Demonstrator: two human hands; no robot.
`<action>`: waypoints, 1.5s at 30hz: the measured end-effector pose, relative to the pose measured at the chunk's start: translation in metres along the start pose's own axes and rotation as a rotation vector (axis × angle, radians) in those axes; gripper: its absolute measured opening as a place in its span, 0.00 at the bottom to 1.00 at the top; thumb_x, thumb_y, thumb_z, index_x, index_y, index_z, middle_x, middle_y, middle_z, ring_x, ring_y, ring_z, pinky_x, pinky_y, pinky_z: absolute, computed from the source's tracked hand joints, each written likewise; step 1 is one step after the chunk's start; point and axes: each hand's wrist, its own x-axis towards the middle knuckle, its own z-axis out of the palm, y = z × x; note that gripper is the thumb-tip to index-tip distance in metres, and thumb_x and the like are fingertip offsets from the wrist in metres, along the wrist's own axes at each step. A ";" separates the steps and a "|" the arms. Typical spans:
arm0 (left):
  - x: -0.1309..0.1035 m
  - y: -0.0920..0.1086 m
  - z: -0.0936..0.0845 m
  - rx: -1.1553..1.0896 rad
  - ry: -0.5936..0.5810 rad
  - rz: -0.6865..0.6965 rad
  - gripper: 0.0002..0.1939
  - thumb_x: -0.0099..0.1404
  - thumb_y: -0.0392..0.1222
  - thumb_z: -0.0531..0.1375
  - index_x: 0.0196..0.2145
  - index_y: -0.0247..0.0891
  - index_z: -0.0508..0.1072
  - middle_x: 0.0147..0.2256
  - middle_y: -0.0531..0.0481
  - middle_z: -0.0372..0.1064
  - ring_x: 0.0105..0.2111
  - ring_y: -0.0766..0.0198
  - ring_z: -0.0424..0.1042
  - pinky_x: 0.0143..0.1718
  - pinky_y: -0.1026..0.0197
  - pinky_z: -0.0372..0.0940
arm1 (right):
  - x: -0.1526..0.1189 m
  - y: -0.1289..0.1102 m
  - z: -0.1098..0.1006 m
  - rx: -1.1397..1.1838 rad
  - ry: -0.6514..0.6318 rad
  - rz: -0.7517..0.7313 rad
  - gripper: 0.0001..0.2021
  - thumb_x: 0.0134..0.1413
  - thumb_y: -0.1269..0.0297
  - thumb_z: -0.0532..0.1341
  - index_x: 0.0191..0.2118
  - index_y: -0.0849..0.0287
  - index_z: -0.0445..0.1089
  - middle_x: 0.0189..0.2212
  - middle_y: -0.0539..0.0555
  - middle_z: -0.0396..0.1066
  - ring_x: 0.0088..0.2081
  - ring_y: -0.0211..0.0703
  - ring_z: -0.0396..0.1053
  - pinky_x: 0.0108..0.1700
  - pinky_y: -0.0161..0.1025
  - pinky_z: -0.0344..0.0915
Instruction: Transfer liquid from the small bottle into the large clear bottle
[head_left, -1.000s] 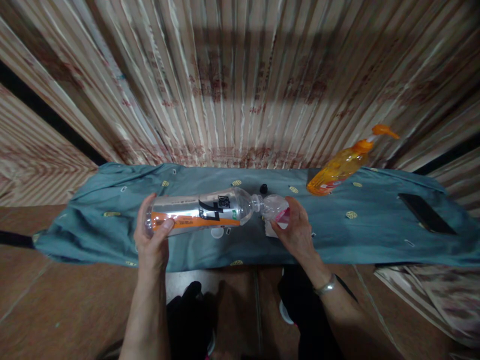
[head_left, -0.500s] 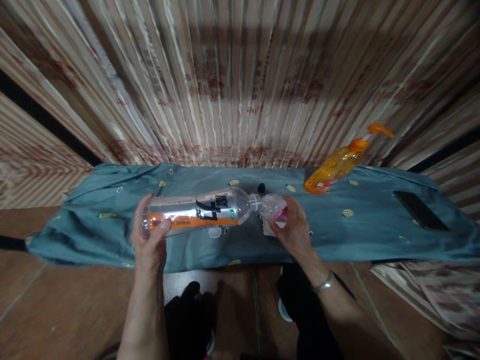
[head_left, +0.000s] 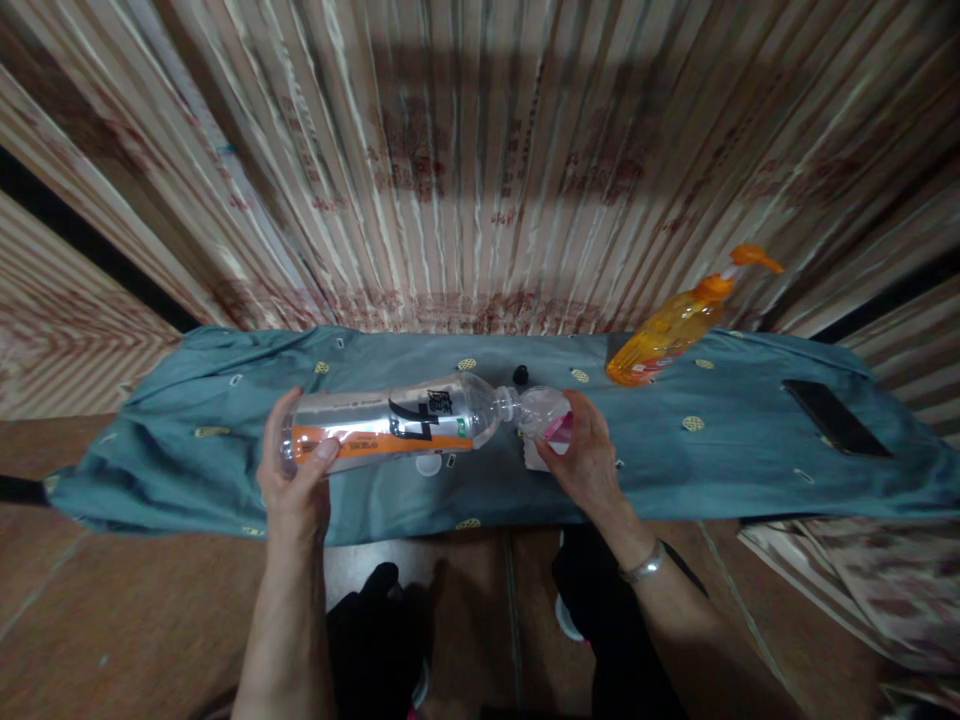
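My left hand (head_left: 294, 490) is wrapped round the base of a large clear plastic bottle (head_left: 390, 420) with a silver and orange label. The bottle lies level, its neck pointing right. My right hand (head_left: 589, 460) grips a small clear plastic bottle (head_left: 538, 405) with a pink patch; my fingers hide its far end. The two necks meet mouth to mouth, though whether one sits inside the other I cannot tell. Just behind the necks is a small black cap-like piece (head_left: 520, 375). Below the small bottle shows a whitish flat piece (head_left: 534, 458), partly covered by my hand.
A narrow surface under a teal cloth (head_left: 187, 400) lies before me. On it, to the right, stand an orange pump bottle (head_left: 660, 335) and a dark phone (head_left: 838, 418). A round translucent disc (head_left: 428, 464) is below the large bottle. A patterned curtain (head_left: 465, 180) hangs behind.
Almost nothing differs. The whole view has shifted very slightly, and both hands keep the same hold on the two bottles.
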 end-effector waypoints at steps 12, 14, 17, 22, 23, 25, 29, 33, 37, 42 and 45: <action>0.001 -0.001 -0.002 -0.010 -0.005 -0.026 0.41 0.45 0.56 0.77 0.57 0.47 0.75 0.52 0.45 0.79 0.55 0.43 0.77 0.62 0.41 0.70 | 0.000 -0.001 0.001 -0.006 0.032 -0.011 0.35 0.58 0.60 0.66 0.68 0.58 0.56 0.60 0.68 0.71 0.62 0.63 0.70 0.62 0.65 0.72; 0.001 0.000 -0.001 -0.004 -0.001 -0.026 0.44 0.44 0.57 0.77 0.58 0.45 0.74 0.53 0.43 0.79 0.55 0.42 0.77 0.61 0.40 0.71 | 0.000 -0.001 0.001 -0.008 0.037 -0.020 0.35 0.58 0.61 0.66 0.69 0.58 0.56 0.60 0.67 0.71 0.62 0.63 0.70 0.62 0.65 0.71; 0.000 0.000 -0.001 0.014 -0.014 -0.021 0.45 0.45 0.58 0.77 0.60 0.43 0.73 0.53 0.42 0.78 0.55 0.41 0.77 0.60 0.39 0.71 | 0.000 0.000 0.001 -0.002 0.028 -0.017 0.35 0.59 0.60 0.66 0.69 0.57 0.56 0.61 0.67 0.70 0.62 0.63 0.70 0.63 0.65 0.71; 0.001 -0.002 -0.002 0.019 -0.033 0.000 0.45 0.46 0.59 0.76 0.60 0.44 0.73 0.54 0.42 0.78 0.56 0.41 0.76 0.60 0.39 0.71 | 0.000 -0.001 0.002 -0.002 0.025 0.003 0.35 0.59 0.59 0.66 0.69 0.58 0.56 0.61 0.67 0.70 0.63 0.63 0.69 0.63 0.65 0.70; 0.001 -0.002 -0.002 0.020 -0.030 0.002 0.45 0.46 0.59 0.76 0.60 0.44 0.73 0.54 0.42 0.78 0.55 0.41 0.77 0.60 0.40 0.71 | 0.001 -0.001 0.001 -0.005 0.031 0.002 0.35 0.58 0.59 0.66 0.68 0.58 0.56 0.60 0.67 0.71 0.62 0.63 0.70 0.63 0.65 0.70; 0.001 -0.001 0.000 0.018 -0.022 0.004 0.45 0.46 0.60 0.76 0.60 0.44 0.73 0.53 0.42 0.78 0.55 0.42 0.77 0.60 0.40 0.70 | 0.001 -0.001 0.001 -0.011 0.040 -0.003 0.34 0.58 0.59 0.66 0.67 0.58 0.58 0.60 0.67 0.72 0.62 0.63 0.70 0.62 0.64 0.71; -0.001 0.002 0.002 -0.017 0.004 -0.021 0.47 0.43 0.58 0.78 0.59 0.42 0.74 0.52 0.41 0.79 0.53 0.43 0.77 0.60 0.40 0.70 | 0.001 -0.001 0.001 0.002 0.030 0.009 0.33 0.58 0.59 0.66 0.67 0.58 0.59 0.60 0.67 0.71 0.62 0.63 0.70 0.63 0.64 0.71; -0.001 0.002 0.001 0.010 -0.008 -0.025 0.47 0.44 0.59 0.77 0.60 0.43 0.73 0.52 0.42 0.79 0.52 0.44 0.78 0.59 0.41 0.71 | 0.000 0.000 0.001 0.015 0.009 0.032 0.35 0.58 0.59 0.66 0.68 0.59 0.58 0.61 0.68 0.70 0.63 0.63 0.69 0.64 0.66 0.69; 0.001 0.000 -0.002 0.054 -0.038 0.006 0.46 0.46 0.61 0.76 0.61 0.43 0.72 0.53 0.42 0.78 0.51 0.44 0.78 0.58 0.42 0.72 | 0.001 -0.001 0.002 0.000 0.018 0.037 0.34 0.57 0.59 0.66 0.67 0.59 0.58 0.61 0.68 0.70 0.63 0.63 0.70 0.63 0.65 0.70; 0.001 0.000 -0.001 0.042 -0.027 0.015 0.46 0.46 0.61 0.76 0.60 0.42 0.73 0.53 0.41 0.78 0.53 0.43 0.78 0.60 0.40 0.70 | 0.002 -0.002 0.001 -0.010 0.036 0.007 0.34 0.57 0.61 0.66 0.67 0.59 0.58 0.61 0.69 0.71 0.62 0.62 0.71 0.62 0.64 0.72; 0.001 0.001 0.001 0.017 -0.018 -0.002 0.47 0.43 0.61 0.77 0.59 0.42 0.74 0.52 0.42 0.78 0.53 0.42 0.78 0.60 0.40 0.70 | 0.001 -0.002 0.000 -0.002 0.024 0.010 0.35 0.56 0.62 0.67 0.68 0.60 0.57 0.61 0.69 0.70 0.63 0.63 0.70 0.63 0.65 0.71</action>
